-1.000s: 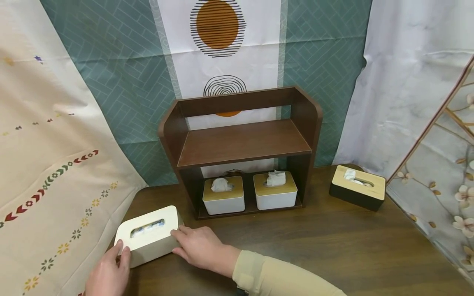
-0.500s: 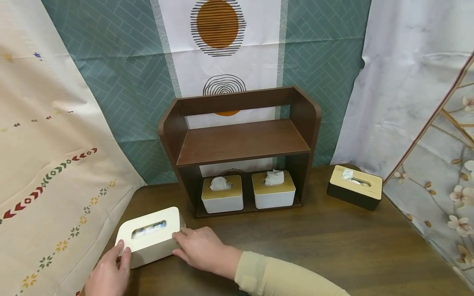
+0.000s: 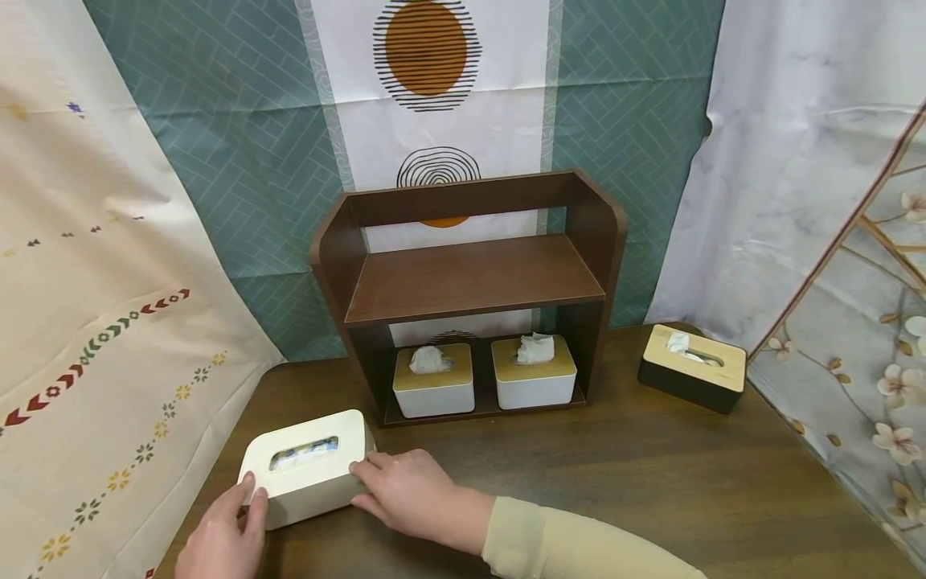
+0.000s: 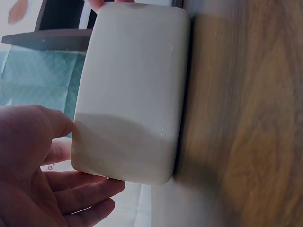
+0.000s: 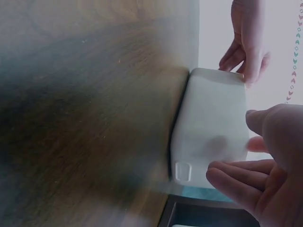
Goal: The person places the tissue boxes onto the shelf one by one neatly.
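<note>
A cream tissue box (image 3: pixel 311 470) with an oval slot in its lid is at the left of the wooden table. Something patterned blue and white shows inside the slot. My left hand (image 3: pixel 230 527) grips its left end, thumb at the near top corner and fingers along the end in the left wrist view. My right hand (image 3: pixel 412 490) holds the right end, fingers on the top edge and side. The right wrist view shows both hands at opposite ends of the box (image 5: pixel 213 123). Whether its underside fully touches the table, I cannot tell.
A dark brown two-tier shelf (image 3: pixel 473 277) stands at the back. Its lower tier holds a white tissue box (image 3: pixel 434 390) and another white tissue box (image 3: pixel 535 382), both with wooden lids. A black tissue box (image 3: pixel 693 374) with a wooden lid lies at right. Fabric drapes enclose the table.
Over the last half second the cream tissue box and both hands have shifted slightly right and nearer to me. Before that they were almost still. The other boxes have stayed put.
</note>
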`<state>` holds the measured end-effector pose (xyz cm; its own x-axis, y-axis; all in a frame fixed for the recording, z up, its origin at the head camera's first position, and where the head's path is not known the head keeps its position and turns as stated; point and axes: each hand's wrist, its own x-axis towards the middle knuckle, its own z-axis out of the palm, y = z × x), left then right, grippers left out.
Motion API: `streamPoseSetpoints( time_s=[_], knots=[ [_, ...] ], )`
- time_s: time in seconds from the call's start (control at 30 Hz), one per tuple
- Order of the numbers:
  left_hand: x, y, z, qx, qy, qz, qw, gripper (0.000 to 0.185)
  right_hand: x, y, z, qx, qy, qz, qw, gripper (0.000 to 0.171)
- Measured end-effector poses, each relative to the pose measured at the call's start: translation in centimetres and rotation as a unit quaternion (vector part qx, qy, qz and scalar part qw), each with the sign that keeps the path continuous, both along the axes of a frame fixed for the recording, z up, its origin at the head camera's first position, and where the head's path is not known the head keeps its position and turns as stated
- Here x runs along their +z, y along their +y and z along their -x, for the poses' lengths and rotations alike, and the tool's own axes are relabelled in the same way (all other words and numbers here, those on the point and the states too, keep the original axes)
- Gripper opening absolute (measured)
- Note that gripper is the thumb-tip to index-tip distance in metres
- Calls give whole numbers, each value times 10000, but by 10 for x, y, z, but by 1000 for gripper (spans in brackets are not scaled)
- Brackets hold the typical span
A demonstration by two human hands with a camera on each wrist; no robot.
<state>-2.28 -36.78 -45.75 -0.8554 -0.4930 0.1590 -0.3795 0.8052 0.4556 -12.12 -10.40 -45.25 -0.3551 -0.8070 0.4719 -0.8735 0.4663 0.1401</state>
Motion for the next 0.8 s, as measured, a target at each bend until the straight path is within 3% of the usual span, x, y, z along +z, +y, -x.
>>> streamPoseSetpoints(
  time_s=[0.23, 0.47, 0.8],
  knots=[
    [-3, 10, -2, -218, 16, -82, 9997, 52, -2, 13, -2, -19, -354, 31, 9994, 33],
    [-2, 20, -2, -583, 316, 96, 9978, 50, -2, 29, -1, -78, -603, 132, 9981, 31],
    [-5, 40, 1, -809, 614, 255, 9945, 46, 1, 50, -2, -91, -1072, 224, 9939, 27]
  ],
)
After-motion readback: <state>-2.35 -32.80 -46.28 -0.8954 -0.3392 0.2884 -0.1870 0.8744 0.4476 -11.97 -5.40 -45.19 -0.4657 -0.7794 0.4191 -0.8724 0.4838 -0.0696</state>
